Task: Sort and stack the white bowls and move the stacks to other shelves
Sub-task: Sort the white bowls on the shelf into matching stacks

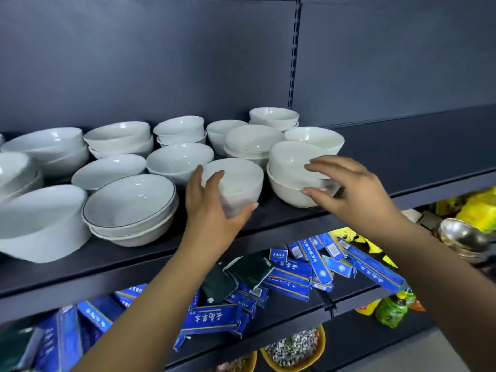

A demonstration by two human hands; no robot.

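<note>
Lift single bowl (236, 181) gripped in left hand (212, 208), steady adjacent stack (284, 189) under spread, unclenched right hand (354, 186), nest squarely.

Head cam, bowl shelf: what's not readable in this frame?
- Leftmost bowls: cut off by the frame's left edge.
- Rear stack: lower part hidden by the bowls in front, so the count is unclear.
- Right hand at the right stack: contact can't be settled.
- Single bowl: near side covered by the left hand.
- Blue boxes: print too blurred to read.
</note>
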